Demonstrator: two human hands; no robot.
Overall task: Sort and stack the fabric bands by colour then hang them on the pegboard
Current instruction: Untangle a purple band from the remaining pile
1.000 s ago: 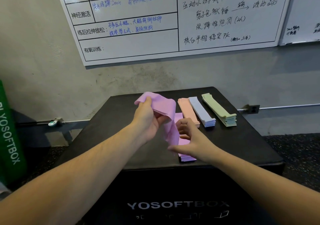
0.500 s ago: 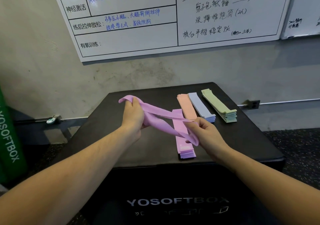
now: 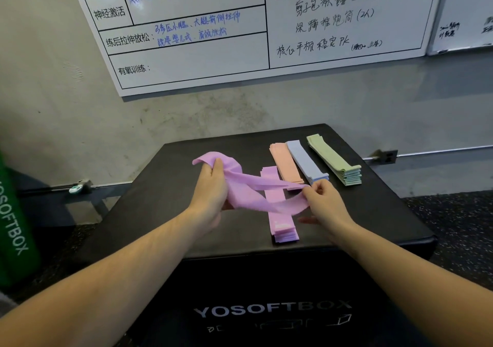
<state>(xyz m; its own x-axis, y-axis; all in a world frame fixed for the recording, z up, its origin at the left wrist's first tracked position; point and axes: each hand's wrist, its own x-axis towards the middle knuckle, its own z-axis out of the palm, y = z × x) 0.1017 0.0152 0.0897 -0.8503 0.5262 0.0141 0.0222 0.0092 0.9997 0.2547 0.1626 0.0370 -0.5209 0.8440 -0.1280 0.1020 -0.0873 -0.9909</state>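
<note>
black foam box (image 3: 165,186) under the whiteboard | both hands pinching 1 pink band (image 3: 256,190) above the pink stack (image 3: 281,213) | still twisted, could land crooked and topple it

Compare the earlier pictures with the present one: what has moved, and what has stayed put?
The loose pink fabric band, bunched between the hands a second ago, has been pulled out sideways. The left hand keeps its grip on one end; the right hand has moved rightward, pinching the other. The pink stack, peach stack, lilac-blue stack and green stack lie unchanged on the black soft box.
</note>
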